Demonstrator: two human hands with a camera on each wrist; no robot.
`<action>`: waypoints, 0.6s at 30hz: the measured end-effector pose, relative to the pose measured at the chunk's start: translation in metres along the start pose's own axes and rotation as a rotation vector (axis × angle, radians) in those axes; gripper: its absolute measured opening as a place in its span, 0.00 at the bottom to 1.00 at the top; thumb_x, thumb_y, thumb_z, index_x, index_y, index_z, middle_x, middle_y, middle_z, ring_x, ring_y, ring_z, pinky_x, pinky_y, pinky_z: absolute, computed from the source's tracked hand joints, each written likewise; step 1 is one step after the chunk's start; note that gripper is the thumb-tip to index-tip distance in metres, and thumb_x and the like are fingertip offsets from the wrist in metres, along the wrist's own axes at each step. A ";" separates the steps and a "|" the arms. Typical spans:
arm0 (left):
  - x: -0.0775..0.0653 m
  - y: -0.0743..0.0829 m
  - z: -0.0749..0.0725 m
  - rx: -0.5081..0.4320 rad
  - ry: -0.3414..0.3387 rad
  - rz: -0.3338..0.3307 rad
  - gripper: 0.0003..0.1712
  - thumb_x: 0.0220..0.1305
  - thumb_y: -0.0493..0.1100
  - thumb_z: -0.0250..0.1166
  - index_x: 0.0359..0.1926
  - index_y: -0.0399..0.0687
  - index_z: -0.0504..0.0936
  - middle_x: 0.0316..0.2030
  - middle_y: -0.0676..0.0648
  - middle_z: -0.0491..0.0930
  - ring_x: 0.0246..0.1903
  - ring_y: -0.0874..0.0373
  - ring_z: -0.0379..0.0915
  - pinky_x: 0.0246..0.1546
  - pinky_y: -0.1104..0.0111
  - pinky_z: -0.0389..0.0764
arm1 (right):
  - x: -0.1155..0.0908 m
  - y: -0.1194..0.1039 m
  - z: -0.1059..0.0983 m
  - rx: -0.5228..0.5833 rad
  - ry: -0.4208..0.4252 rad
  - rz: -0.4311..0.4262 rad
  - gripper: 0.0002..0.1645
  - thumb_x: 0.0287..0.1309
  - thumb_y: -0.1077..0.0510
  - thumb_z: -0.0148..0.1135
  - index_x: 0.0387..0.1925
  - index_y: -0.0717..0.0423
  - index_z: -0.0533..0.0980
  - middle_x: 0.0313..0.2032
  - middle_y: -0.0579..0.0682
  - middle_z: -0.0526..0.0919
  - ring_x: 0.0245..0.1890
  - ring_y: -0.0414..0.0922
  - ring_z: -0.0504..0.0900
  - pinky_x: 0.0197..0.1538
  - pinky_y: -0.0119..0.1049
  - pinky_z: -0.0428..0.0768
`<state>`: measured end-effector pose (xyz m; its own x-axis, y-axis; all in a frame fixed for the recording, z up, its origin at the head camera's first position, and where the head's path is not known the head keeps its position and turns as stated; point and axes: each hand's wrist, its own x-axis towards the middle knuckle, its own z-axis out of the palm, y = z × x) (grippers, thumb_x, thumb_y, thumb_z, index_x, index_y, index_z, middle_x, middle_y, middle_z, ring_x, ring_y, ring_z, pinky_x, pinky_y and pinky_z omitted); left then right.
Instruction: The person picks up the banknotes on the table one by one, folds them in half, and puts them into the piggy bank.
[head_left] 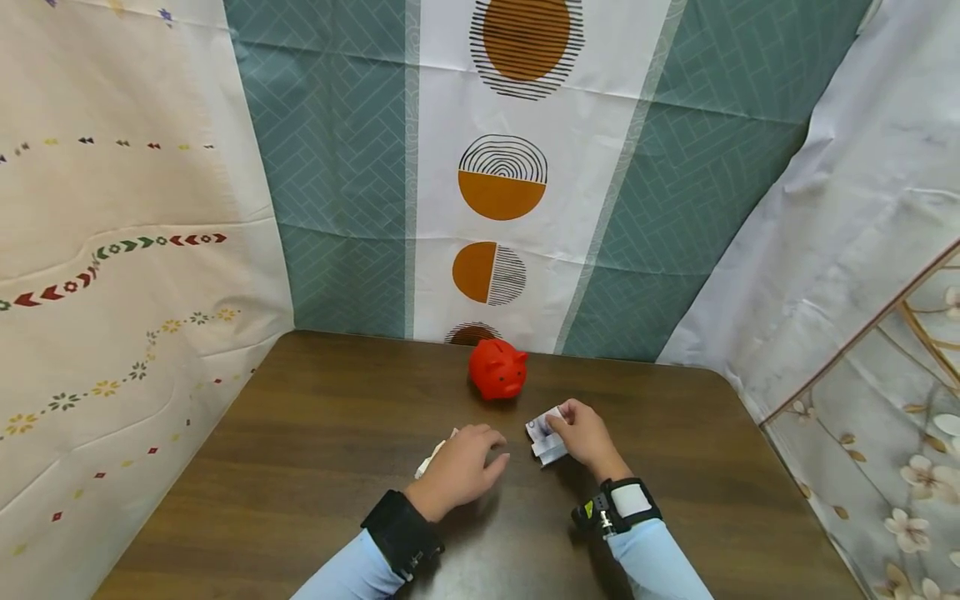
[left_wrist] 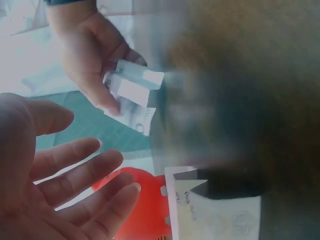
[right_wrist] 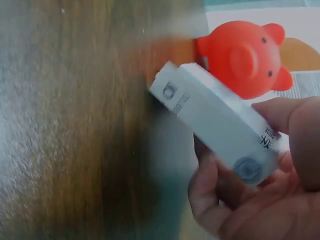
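Observation:
My right hand (head_left: pixel 588 435) pinches a pale folded banknote (head_left: pixel 546 447) between thumb and fingers, over the table on the right. Close up in the right wrist view, the folded banknote (right_wrist: pixel 215 120) shows printed figures and a round dark mark. My left hand (head_left: pixel 461 468) hovers with fingers apart and holds nothing. Beyond it lies another banknote (head_left: pixel 429 461), partly hidden by the hand; the left wrist view shows this cream banknote (left_wrist: pixel 220 220) more fully. A red piggy bank (head_left: pixel 497 371) stands at the table's far side, facing me.
The brown wooden table (head_left: pixel 360 400) ends just behind the piggy bank. A teal and white curtain (head_left: pixel 352 208) with orange circles hangs at its back edge, and a patterned cream cloth (head_left: pixel 135 333) hangs on the left. White floral fabric (head_left: pixel 885 467) hangs on the right.

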<state>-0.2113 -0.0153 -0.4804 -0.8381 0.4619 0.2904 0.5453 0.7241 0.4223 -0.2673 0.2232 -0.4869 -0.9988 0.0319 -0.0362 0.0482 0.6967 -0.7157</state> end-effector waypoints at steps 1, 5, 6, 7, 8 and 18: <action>0.001 -0.001 -0.001 -0.017 0.002 -0.008 0.12 0.69 0.48 0.65 0.47 0.47 0.87 0.42 0.51 0.86 0.41 0.56 0.81 0.46 0.62 0.83 | -0.001 -0.001 0.000 0.020 0.000 -0.012 0.11 0.68 0.52 0.64 0.40 0.55 0.76 0.30 0.52 0.77 0.30 0.47 0.73 0.30 0.35 0.69; 0.004 -0.004 -0.005 -0.121 -0.006 -0.040 0.13 0.71 0.46 0.64 0.51 0.46 0.86 0.46 0.49 0.86 0.43 0.56 0.83 0.48 0.62 0.85 | -0.009 -0.008 0.003 0.101 0.016 -0.086 0.08 0.69 0.54 0.64 0.46 0.51 0.77 0.34 0.52 0.82 0.30 0.45 0.75 0.29 0.35 0.73; 0.005 -0.005 -0.006 -0.153 -0.002 -0.044 0.14 0.71 0.45 0.64 0.52 0.44 0.85 0.47 0.48 0.85 0.44 0.54 0.84 0.48 0.61 0.85 | -0.011 -0.010 0.003 0.118 0.015 -0.110 0.08 0.69 0.54 0.64 0.46 0.50 0.77 0.34 0.52 0.83 0.29 0.45 0.76 0.29 0.35 0.74; 0.006 -0.006 -0.007 -0.187 0.005 -0.051 0.16 0.71 0.45 0.64 0.55 0.43 0.83 0.49 0.46 0.85 0.45 0.53 0.84 0.49 0.60 0.85 | -0.013 -0.013 0.004 0.135 0.006 -0.145 0.08 0.69 0.55 0.65 0.47 0.49 0.78 0.34 0.52 0.84 0.28 0.44 0.77 0.28 0.35 0.76; 0.007 -0.007 -0.008 -0.226 0.012 -0.062 0.17 0.71 0.44 0.64 0.57 0.42 0.82 0.50 0.44 0.84 0.46 0.51 0.84 0.49 0.59 0.85 | -0.016 -0.016 0.004 0.146 -0.008 -0.181 0.08 0.69 0.55 0.65 0.47 0.48 0.78 0.33 0.52 0.85 0.26 0.44 0.78 0.28 0.35 0.77; 0.014 -0.016 -0.027 -0.724 -0.121 -0.128 0.24 0.72 0.47 0.66 0.64 0.44 0.78 0.52 0.46 0.83 0.48 0.54 0.79 0.50 0.64 0.83 | -0.036 -0.051 0.003 0.157 -0.244 -0.557 0.10 0.70 0.51 0.63 0.50 0.44 0.80 0.39 0.47 0.86 0.32 0.40 0.81 0.34 0.32 0.82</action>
<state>-0.2313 -0.0340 -0.4602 -0.8686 0.4802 0.1224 0.2823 0.2764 0.9187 -0.2341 0.1842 -0.4509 -0.8459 -0.4826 0.2271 -0.4610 0.4474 -0.7664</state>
